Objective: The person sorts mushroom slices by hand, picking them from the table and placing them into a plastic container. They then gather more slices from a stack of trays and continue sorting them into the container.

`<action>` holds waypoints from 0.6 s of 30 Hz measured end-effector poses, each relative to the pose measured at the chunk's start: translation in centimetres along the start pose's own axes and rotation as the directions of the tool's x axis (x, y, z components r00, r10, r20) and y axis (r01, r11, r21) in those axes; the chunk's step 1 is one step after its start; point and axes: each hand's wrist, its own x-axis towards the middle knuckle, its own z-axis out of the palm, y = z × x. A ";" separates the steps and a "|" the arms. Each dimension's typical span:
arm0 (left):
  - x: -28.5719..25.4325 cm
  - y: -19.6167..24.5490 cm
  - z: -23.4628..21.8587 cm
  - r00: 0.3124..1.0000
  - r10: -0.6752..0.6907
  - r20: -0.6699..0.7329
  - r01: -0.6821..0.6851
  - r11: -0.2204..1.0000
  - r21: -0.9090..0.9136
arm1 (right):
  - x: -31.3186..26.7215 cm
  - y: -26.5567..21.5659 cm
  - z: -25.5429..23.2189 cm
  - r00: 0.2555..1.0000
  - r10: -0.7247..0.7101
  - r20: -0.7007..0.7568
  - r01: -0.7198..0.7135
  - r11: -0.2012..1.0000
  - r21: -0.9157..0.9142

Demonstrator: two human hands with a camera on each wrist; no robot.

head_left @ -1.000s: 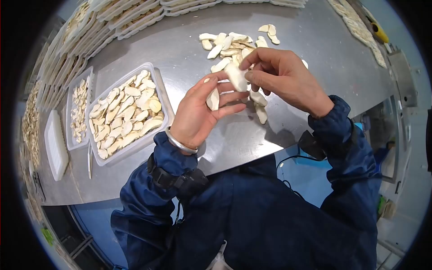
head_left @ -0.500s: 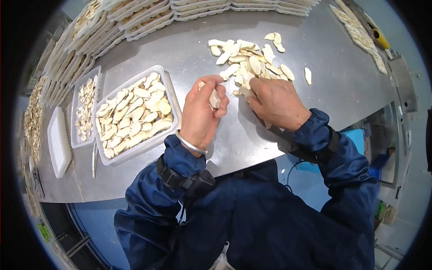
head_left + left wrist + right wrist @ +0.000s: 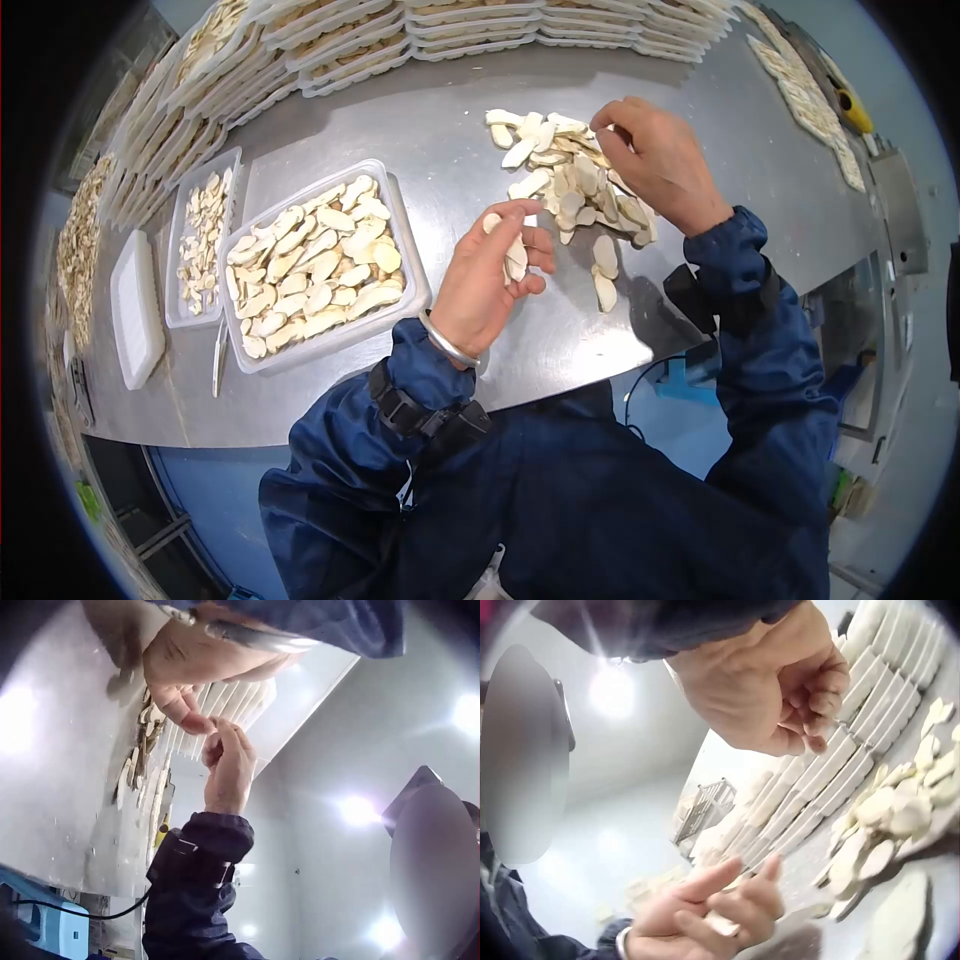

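Note:
My left hand (image 3: 490, 275) holds pale mushroom slices (image 3: 515, 258) in its palm, with the thumb laid against them and the fingers bent around. Just beyond it on the metal table is a loose pile of mushroom slices (image 3: 575, 178), cream-white with tan edges. Over the far right side of that pile hovers my right hand (image 3: 668, 165); its fingers are loosely bent, and nothing shows between its fingertips (image 3: 817, 742) in the right wrist view. Two pale slices (image 3: 605, 270) lie apart on the near side of the pile.
A clear plastic tub (image 3: 415, 300) filled with mushroom slices stands left of my left hand. Past it are a smaller tray (image 3: 180, 315) of small pieces, a knife (image 3: 219, 355) and a white lid-like tray (image 3: 138, 310). Stacked trays (image 3: 470, 35) line the back edge of the metal table (image 3: 330, 115).
My right hand has let go of a pale slice and risen to the pile's far right side. Slices now spread toward the near right. The left hand first opened, then curled round its slices.

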 end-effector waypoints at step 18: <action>-0.2 0.6 0.3 0.999 -0.035 -0.015 0.036 0.999 0.028 | 4.1 3.0 2.3 0.955 0.040 0.294 -0.078 0.990 0.118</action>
